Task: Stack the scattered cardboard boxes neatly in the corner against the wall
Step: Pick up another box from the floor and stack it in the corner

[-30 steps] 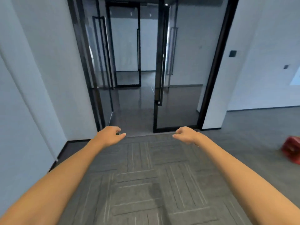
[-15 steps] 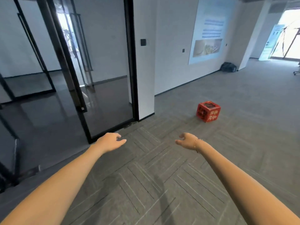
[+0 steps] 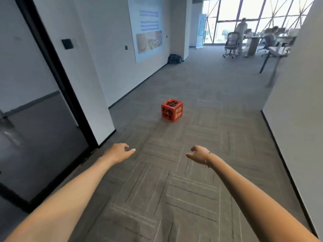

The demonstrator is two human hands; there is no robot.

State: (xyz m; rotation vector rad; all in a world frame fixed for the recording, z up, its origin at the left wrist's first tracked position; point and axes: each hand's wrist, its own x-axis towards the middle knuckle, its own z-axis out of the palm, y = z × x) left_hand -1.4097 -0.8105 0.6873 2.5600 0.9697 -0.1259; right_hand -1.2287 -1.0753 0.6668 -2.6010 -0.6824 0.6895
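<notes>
A red cardboard box with black and yellow print stands alone on the grey carpet, straight ahead in the middle of the corridor. My left hand and my right hand are stretched out in front of me, well short of the box. Both hold nothing, and their fingers hang loosely curled. A thin bracelet circles my right wrist.
A glass door with a black frame is on the left, then a white wall with a poster. A white wall bounds the right. A dark bag lies by the far wall. Office chairs, desks and people are at the back.
The view has swung right, away from the glass doors and down the corridor. The red box went from the right edge to the centre. Both hands stay outstretched and hold nothing.
</notes>
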